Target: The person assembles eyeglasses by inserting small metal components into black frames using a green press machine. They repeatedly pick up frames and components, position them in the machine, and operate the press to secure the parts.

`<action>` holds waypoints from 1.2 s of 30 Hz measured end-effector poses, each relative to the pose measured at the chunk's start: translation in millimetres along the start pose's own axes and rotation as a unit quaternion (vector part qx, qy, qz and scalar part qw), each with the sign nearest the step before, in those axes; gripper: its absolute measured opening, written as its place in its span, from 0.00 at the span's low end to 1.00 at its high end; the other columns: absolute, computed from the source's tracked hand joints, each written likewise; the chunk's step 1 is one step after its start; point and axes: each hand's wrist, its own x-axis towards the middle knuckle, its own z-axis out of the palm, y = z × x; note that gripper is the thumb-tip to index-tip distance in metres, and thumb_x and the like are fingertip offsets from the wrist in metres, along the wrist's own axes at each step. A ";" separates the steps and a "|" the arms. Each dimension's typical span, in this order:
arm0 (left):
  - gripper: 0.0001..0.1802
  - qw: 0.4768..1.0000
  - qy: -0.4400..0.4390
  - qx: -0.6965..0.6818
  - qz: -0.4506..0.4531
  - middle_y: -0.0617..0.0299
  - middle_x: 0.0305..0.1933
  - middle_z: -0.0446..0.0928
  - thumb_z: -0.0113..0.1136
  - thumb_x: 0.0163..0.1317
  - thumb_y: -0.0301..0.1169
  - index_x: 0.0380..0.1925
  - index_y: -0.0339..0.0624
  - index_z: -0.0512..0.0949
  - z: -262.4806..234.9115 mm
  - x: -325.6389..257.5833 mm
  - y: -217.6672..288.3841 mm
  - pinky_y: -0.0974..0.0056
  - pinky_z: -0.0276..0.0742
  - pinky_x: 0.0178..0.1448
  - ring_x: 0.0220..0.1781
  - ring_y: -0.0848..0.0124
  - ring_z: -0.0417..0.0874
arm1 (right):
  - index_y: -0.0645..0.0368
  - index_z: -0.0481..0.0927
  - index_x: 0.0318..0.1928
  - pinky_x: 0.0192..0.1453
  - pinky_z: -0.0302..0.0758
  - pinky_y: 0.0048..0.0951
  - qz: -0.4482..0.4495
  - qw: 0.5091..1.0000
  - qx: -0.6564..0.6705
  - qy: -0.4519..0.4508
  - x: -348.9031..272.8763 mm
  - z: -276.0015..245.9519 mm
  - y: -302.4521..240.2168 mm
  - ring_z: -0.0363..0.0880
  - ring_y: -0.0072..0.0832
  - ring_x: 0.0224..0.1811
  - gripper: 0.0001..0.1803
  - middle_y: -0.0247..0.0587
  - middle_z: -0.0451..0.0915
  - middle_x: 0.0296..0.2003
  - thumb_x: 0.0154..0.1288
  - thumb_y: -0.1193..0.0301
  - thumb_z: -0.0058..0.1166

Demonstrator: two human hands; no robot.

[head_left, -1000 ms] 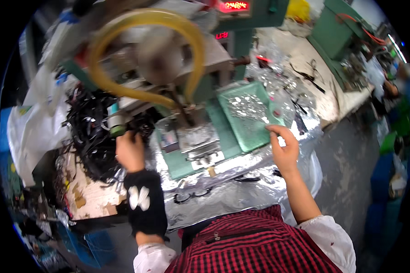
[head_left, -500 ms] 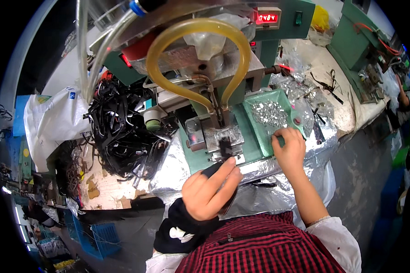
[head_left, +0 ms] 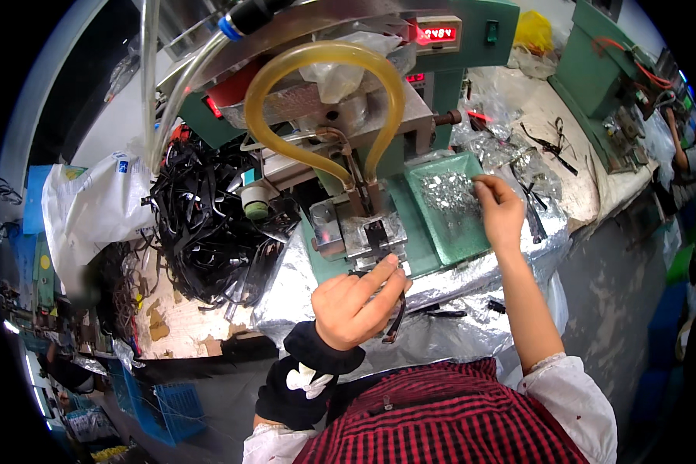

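While a white plastic bag [head_left: 93, 213] with blue print lies at the table's left, the green tray [head_left: 450, 209] holds small shiny metal parts [head_left: 448, 185]. Right hand [head_left: 500, 213] fingers pinch together in the tray; left hand [head_left: 356, 305] fingers clamp a thin black strip [head_left: 397, 319] beside the foil-covered table [head_left: 301, 282] edge.

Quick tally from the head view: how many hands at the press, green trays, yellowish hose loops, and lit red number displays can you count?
Hands: 2, left hand holding a thin black part, right hand over the tray
Green trays: 1
Yellowish hose loops: 1
Lit red number displays: 2, upper, lower
Total: 6
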 end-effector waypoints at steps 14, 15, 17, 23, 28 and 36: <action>0.17 0.984 -0.086 0.016 -0.155 0.55 0.52 0.86 0.72 0.48 0.22 0.41 0.42 0.86 -52.4 -30.9 38.9 0.66 0.76 0.32 0.30 0.69 0.82 | 0.63 0.83 0.51 0.55 0.74 0.22 0.036 0.970 0.242 0.002 -21.3 47.3 24.5 0.80 0.19 0.45 0.10 0.33 0.84 0.44 0.74 0.74 0.56; 0.16 0.987 -0.054 0.067 -0.136 0.54 0.50 0.87 0.71 0.48 0.21 0.40 0.41 0.86 -66.2 -42.7 39.8 0.65 0.77 0.34 0.30 0.68 0.83 | 0.64 0.83 0.50 0.55 0.73 0.21 0.027 0.979 0.200 -0.008 -27.6 39.6 23.1 0.80 0.19 0.45 0.09 0.33 0.84 0.44 0.74 0.74 0.56; 0.14 0.922 0.051 0.250 -0.290 0.54 0.46 0.87 0.70 0.53 0.20 0.41 0.37 0.86 -88.4 -69.8 26.3 0.67 0.77 0.38 0.32 0.69 0.83 | 0.64 0.83 0.49 0.54 0.74 0.21 0.015 0.991 0.128 -0.043 -37.1 22.9 19.3 0.79 0.18 0.44 0.09 0.32 0.84 0.43 0.72 0.75 0.58; 0.14 0.753 0.096 0.149 -0.634 0.58 0.29 0.85 0.67 0.65 0.36 0.39 0.34 0.86 -156.2 -121.9 -115.9 0.68 0.77 0.40 0.32 0.69 0.85 | 0.63 0.85 0.45 0.49 0.76 0.22 -0.058 0.992 0.042 -0.104 -38.0 17.5 0.2 0.80 0.17 0.40 0.08 0.33 0.85 0.38 0.67 0.78 0.60; 0.24 0.652 0.183 0.035 -0.735 0.62 0.18 0.78 0.71 0.62 0.50 0.24 0.36 0.85 -101.4 -146.1 -188.7 0.67 0.65 0.22 0.15 0.74 0.75 | 0.65 0.84 0.44 0.49 0.77 0.23 -0.023 0.995 0.023 -0.099 -43.5 16.0 -1.2 0.82 0.21 0.40 0.07 0.35 0.87 0.37 0.65 0.79 0.61; 0.27 0.762 -0.046 0.087 -0.640 0.60 0.13 0.76 0.69 0.64 0.47 0.17 0.36 0.79 -32.0 -140.0 -159.4 0.62 0.66 0.23 0.13 0.73 0.73 | 0.61 0.86 0.38 0.46 0.76 0.33 -0.137 0.987 -0.087 -0.017 -75.6 -46.9 -8.1 0.83 0.35 0.38 0.06 0.41 0.86 0.35 0.59 0.80 0.64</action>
